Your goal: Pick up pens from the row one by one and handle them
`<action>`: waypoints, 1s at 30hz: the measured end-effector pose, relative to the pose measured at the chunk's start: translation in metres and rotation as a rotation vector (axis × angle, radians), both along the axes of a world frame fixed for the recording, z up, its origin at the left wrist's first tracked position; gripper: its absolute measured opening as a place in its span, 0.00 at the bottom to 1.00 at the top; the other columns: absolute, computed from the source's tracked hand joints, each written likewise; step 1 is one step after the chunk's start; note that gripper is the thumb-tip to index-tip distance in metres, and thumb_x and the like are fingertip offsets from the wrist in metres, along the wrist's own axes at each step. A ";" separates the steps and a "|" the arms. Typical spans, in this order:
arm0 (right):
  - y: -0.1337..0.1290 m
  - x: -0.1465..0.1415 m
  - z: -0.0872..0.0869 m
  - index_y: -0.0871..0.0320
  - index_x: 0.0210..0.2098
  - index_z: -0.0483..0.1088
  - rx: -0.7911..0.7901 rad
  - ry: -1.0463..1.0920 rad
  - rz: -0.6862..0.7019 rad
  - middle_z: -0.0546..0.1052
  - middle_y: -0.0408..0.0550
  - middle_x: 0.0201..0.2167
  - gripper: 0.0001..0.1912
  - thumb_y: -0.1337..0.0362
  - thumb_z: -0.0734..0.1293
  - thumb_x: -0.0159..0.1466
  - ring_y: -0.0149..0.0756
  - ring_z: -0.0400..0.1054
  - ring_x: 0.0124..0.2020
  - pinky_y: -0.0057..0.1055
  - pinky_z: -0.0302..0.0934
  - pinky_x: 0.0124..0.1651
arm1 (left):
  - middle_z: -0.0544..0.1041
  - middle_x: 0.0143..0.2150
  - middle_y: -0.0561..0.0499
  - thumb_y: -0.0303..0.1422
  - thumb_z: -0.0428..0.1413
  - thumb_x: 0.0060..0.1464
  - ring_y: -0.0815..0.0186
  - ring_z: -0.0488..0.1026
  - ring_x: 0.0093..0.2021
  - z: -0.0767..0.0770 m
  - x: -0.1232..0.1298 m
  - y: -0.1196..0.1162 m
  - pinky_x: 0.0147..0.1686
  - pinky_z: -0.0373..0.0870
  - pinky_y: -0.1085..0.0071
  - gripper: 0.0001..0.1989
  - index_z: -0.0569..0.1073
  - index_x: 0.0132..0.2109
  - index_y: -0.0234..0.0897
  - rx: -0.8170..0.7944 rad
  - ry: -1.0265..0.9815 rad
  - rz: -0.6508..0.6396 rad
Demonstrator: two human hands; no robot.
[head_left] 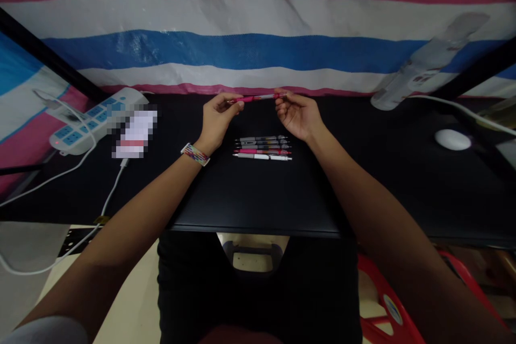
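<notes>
A pink and clear pen (258, 98) lies level between my two hands near the back of the black table. Its left end is pinched by the thumb and fingers of my left hand (220, 116), which wears a colourful woven wristband (195, 154). At the other end, my right hand (299, 115) grips the pen's tip area between thumb and fingers, the other fingers curled. Just in front of the hands, several pens lie side by side in a stack of rows: grey ones (262, 140), a pink one (262, 151) and a white one (262, 157) nearest me.
To the left are a white power strip (94, 121), a blurred-out phone (136, 134) and a white cable (113, 191). A clear bottle (423, 67) and a white mouse (452, 139) stand at the right. Behind hangs a striped sheet (258, 48).
</notes>
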State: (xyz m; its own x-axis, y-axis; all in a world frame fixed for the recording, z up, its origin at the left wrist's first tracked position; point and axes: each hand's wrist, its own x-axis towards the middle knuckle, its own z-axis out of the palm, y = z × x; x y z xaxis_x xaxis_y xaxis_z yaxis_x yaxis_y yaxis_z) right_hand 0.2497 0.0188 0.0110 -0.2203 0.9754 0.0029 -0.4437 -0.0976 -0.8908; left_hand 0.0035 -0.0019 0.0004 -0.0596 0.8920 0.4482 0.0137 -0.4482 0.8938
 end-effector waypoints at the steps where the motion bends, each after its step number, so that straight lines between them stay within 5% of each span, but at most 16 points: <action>1: -0.001 0.000 0.000 0.55 0.47 0.80 -0.009 0.003 -0.006 0.81 0.45 0.32 0.11 0.55 0.74 0.71 0.35 0.80 0.35 0.29 0.80 0.40 | 0.85 0.38 0.49 0.38 0.74 0.58 0.66 0.82 0.39 0.000 0.000 0.000 0.43 0.79 0.68 0.11 0.84 0.43 0.40 0.000 0.001 0.000; 30: -0.006 0.001 0.007 0.55 0.49 0.80 0.078 -0.037 -0.013 0.83 0.48 0.37 0.14 0.53 0.75 0.71 0.40 0.82 0.42 0.31 0.80 0.40 | 0.85 0.38 0.50 0.38 0.74 0.61 0.65 0.84 0.41 -0.008 -0.002 0.006 0.42 0.81 0.69 0.09 0.85 0.45 0.43 -0.035 -0.067 0.019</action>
